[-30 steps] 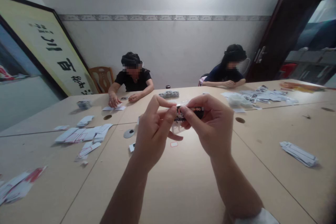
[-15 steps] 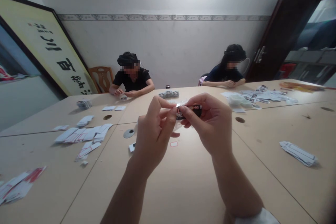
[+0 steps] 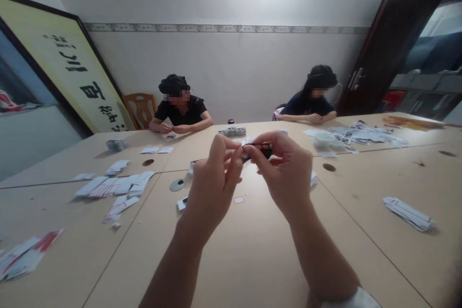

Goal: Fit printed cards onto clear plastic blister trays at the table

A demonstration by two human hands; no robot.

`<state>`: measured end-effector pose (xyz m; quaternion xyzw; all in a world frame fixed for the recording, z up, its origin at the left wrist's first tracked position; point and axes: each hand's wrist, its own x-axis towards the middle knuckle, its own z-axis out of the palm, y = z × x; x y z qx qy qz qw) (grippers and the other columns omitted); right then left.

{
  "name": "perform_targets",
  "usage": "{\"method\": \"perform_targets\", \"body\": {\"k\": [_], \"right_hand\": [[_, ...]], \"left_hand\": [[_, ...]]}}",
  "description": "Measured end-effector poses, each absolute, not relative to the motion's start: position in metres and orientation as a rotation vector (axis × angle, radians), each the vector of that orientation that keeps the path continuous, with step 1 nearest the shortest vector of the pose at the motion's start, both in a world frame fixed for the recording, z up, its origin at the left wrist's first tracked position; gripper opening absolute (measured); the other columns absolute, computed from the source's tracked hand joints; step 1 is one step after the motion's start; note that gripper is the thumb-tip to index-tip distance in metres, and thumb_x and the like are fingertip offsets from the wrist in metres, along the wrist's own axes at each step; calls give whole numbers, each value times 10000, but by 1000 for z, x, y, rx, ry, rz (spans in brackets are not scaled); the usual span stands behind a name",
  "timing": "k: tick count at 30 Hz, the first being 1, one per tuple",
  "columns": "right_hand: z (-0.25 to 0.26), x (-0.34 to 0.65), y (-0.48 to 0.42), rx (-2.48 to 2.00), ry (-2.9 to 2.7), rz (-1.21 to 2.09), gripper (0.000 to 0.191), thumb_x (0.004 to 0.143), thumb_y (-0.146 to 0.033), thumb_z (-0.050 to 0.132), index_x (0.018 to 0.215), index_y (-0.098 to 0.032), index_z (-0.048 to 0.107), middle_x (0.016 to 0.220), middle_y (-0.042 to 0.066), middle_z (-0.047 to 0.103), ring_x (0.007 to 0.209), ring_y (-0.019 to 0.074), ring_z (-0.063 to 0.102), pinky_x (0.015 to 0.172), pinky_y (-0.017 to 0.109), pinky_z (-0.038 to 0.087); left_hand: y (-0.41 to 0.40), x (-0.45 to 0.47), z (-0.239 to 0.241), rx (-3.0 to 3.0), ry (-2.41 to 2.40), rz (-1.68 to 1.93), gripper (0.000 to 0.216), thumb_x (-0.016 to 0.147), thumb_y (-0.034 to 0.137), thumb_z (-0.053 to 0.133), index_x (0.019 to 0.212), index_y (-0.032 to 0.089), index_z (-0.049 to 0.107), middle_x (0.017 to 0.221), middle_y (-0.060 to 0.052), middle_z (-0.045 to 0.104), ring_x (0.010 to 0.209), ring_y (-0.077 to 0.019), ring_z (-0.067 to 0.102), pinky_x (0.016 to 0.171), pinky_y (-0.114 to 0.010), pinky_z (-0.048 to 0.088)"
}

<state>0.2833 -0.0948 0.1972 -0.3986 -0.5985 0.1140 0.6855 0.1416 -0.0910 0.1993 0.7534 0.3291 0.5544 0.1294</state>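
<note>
Both hands are raised over the middle of the table (image 3: pixel 252 260). Between them is a small dark printed packet (image 3: pixel 265 151), with what looks like clear film about it. My left hand (image 3: pixel 212 180) pinches its left end between thumb and fingers. At the other side my right hand (image 3: pixel 290 171) grips it, thumb across the front. The fingers hide much of the packet, so I cannot tell its exact kind. Below the hands lies a small white label with a red border (image 3: pixel 238 200). Part of a white and dark card (image 3: pixel 182 203) shows beside my left wrist.
White paper strips (image 3: pixel 111 185) lie in piles on the left, and another bundle (image 3: pixel 407 212) rests at right. Across the table sit two people (image 3: pixel 180 110), (image 3: pixel 314 98). Loose cards and clear bags (image 3: pixel 327 139) spread at back right. Round holes (image 3: pixel 328 167) pierce the tabletop.
The packet has turned a little and shifted slightly left, along with my right hand. My left hand keeps its pinch. The view has tilted slightly upward.
</note>
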Motion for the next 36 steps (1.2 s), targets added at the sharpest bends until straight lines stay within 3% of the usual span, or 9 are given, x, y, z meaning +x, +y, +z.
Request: {"method": "perform_targets", "body": {"k": [13,19,28,36], "right_hand": [[206,294,-104,-770,-1333,665,113,828,-253,765,824,-184,676,640,-27,663,548,137,685,422,206,547],[206,293,-104,-745,-1330,691,92,829,-220,755,835,-178,673,656,-21,671,564,135,690,437,206,563],[202,291,-106,-677,-1328,682,72,839,-228,742,863,-184,690,715,-8,697,579,128,689,543,252,621],[203,286,-100,-698,-1252,643,113,794,-218,773,793,-194,663,633,-34,665,519,113,657,474,218,565]], "left_hand": [[-91,139,199,1909,810,1517,194,963,394,622,978,227,523,704,46,670,595,-141,719,473,-239,650],[-87,138,198,1845,752,1506,189,959,388,631,985,233,526,752,23,709,621,-164,737,457,-247,647],[-87,137,206,1715,749,1447,240,949,422,632,949,234,483,685,45,646,596,-171,730,435,-263,642],[-91,140,203,1787,793,1525,225,947,413,634,956,224,512,705,27,676,587,-149,710,428,-219,622]]}}
